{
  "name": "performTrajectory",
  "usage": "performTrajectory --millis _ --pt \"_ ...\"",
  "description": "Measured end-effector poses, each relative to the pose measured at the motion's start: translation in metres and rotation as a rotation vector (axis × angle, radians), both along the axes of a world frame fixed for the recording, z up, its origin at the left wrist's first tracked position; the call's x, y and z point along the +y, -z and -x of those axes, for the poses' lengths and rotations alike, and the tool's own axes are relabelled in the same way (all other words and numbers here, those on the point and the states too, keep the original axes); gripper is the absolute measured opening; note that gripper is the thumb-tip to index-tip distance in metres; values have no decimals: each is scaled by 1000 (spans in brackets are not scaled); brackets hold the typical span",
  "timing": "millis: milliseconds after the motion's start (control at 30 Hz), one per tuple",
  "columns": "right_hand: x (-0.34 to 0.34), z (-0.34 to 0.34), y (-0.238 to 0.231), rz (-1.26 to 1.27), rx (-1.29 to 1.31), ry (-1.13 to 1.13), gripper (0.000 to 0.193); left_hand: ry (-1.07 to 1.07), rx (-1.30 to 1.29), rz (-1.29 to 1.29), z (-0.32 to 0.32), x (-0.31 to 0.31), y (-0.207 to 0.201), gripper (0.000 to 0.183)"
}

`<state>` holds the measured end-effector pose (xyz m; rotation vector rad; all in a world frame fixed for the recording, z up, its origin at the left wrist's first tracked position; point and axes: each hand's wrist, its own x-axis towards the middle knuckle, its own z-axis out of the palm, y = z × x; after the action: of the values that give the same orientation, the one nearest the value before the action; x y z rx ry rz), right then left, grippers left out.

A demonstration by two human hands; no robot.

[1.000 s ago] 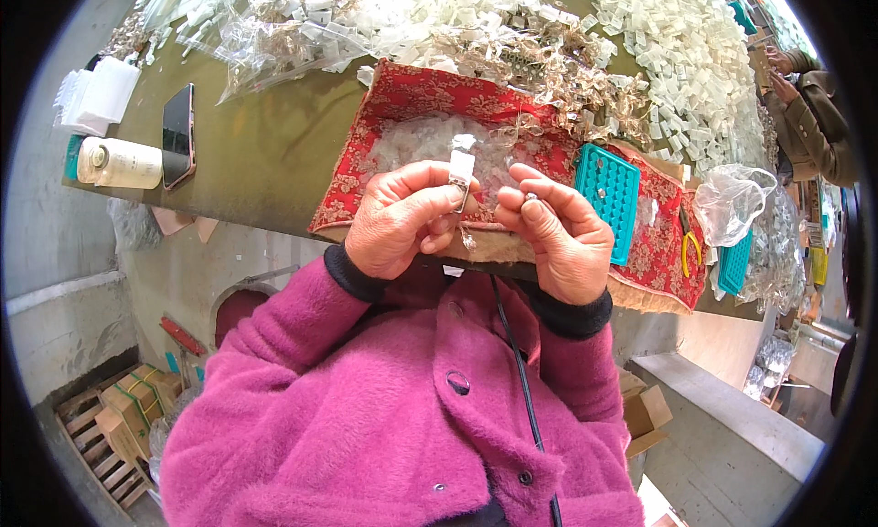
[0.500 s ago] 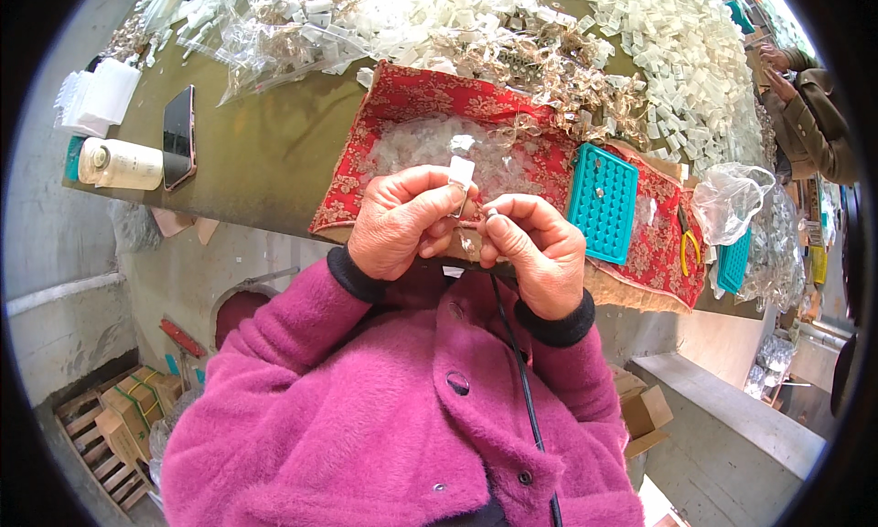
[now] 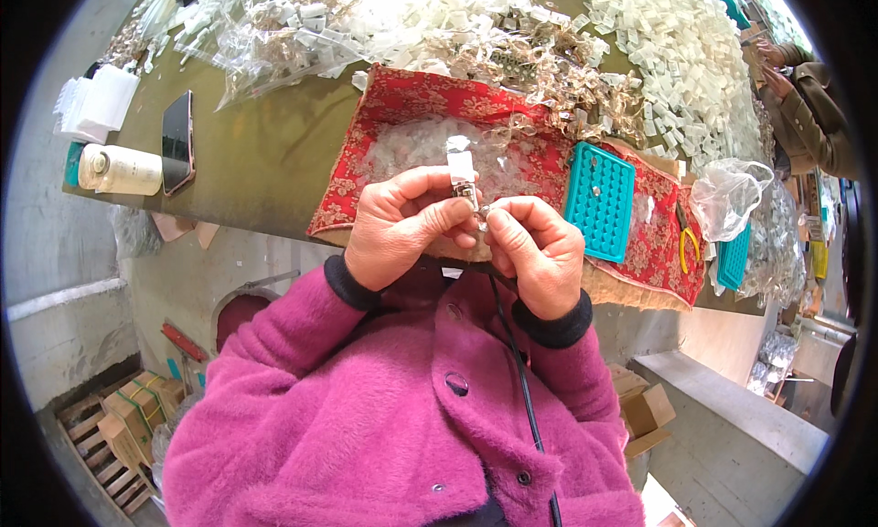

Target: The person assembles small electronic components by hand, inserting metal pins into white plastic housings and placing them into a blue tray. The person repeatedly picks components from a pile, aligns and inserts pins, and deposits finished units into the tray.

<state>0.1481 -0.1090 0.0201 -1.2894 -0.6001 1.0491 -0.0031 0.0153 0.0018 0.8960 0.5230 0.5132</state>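
Just above the near edge of the table, my left hand (image 3: 398, 225) pinches a small shiny metal piece with a white strip (image 3: 461, 167) standing up from it. The strip is capped by a crinkled, silvery-white bit. My right hand (image 3: 538, 248) is closed, thumb against forefinger, at the lower end of the metal piece. A tiny shiny bit (image 3: 484, 218) shows at those fingertips, too small to name. Behind my hands a red floral cloth (image 3: 407, 83) carries a heap of clear plastic bits (image 3: 430, 138).
Right of my hands lies a teal pocketed tray (image 3: 601, 202), then yellow-handled pliers (image 3: 688, 248) and a clear plastic bag (image 3: 732, 198). Piles of translucent pieces (image 3: 686, 69) cover the far table. A phone (image 3: 178, 141) and white bottle (image 3: 121, 169) are left. Another person's sleeve (image 3: 809, 115) appears far right.
The metal piece now shows more between my hands, its white strip slightly higher. My right fingertips have come closer to my left ones and meet at its lower end.
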Motion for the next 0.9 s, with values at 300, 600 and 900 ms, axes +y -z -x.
performTrajectory --millis 300,600,900 --pt "3 0 3 38 69 -7 9 -120 26 -597 -5 -9 3 34" --pt "7 0 8 2 94 -66 18 -68 136 -939 -5 2 -8 25" --pt "9 4 30 -34 -417 4 21 -35 -29 -685 -13 -1 14 20"
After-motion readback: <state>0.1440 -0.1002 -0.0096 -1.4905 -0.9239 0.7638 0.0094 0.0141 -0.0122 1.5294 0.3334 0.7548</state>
